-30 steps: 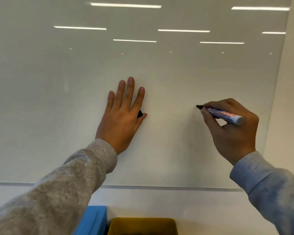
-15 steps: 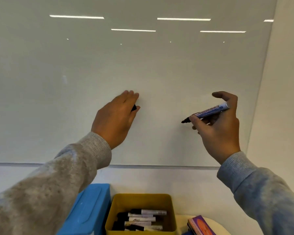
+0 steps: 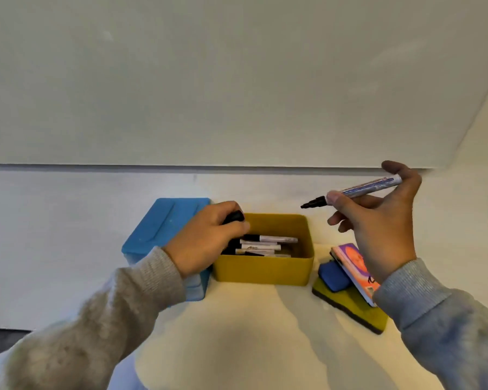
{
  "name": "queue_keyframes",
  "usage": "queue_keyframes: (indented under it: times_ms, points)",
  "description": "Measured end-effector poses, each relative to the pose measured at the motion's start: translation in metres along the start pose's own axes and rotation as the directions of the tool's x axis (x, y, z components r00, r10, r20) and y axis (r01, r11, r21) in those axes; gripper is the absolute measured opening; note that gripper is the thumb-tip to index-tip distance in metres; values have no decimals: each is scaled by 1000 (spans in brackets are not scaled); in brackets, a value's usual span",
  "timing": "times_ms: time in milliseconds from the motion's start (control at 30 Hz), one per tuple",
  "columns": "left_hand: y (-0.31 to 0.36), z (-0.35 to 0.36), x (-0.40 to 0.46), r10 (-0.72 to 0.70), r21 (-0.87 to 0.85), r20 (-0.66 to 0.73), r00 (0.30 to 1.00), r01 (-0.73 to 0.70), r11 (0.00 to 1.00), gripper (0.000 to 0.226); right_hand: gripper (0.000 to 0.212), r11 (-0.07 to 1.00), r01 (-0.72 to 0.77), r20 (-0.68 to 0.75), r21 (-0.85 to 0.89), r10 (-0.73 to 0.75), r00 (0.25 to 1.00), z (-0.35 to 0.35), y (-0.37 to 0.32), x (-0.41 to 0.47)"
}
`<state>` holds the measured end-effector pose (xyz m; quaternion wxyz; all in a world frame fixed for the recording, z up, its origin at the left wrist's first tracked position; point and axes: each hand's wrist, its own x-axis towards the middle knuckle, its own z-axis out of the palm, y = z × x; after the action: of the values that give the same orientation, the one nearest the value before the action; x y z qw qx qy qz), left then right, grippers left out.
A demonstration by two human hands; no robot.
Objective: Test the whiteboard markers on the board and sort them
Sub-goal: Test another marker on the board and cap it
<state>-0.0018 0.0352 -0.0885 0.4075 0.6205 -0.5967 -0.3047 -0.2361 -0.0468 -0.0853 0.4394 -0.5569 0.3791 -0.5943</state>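
Pale table under the whiteboard bears a yellow bin

You see a yellow bin, a blue box, a white-barrelled, black-tipped marker, grey sleeves and a blue eraser.

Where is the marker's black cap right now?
In the head view, the black cap is pinched in the left hand, over the yellow bin's left rim, beside the blue box.

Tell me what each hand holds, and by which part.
The right hand holds an uncapped marker by the middle of its barrel, tip pointing left. The left hand grips a small black cap in its fingers, over the yellow box.
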Motion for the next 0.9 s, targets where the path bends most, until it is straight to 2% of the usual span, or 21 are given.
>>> queue_keyframes:
  times_ms: [100, 133, 233, 300, 367, 500, 633, 900]
  points:
    - [-10, 6, -13, -44, -299, 96, 994, 71, 952, 28, 61, 994, -110, 40, 29, 108, 993, -4, 12, -6]
    - [-13, 9, -16, -53, -346, 113, 992, 90, 934, 28, 56, 988, -144, 48, 61, 142, 989, -5, 15, -6]
    - [-23, 15, -21, -77, -280, 136, 988, 113, 953, 27, 39, 953, -224, 72, 202, 214, 974, -4, 20, -5]
    - [-26, 16, -24, -52, -167, 141, 989, 75, 983, 25, 31, 922, -269, 109, 278, 247, 963, 2, 21, -7]
    - [-26, 16, -28, -19, -133, 132, 991, 36, 990, 26, 24, 894, -318, 147, 317, 285, 947, 8, 22, -11]
    - [-23, 25, -31, 27, -268, 107, 994, 3, 963, 25, 11, 849, -391, 192, 356, 343, 920, 14, 23, -18]
    - [-18, 27, -30, 55, -355, 90, 994, -19, 935, 19, 13, 843, -402, 189, 358, 357, 915, 13, 20, -19]
    - [-10, 25, -28, 73, -435, 62, 995, -39, 900, 31, 18, 845, -391, 220, 365, 330, 918, 15, 17, -20]
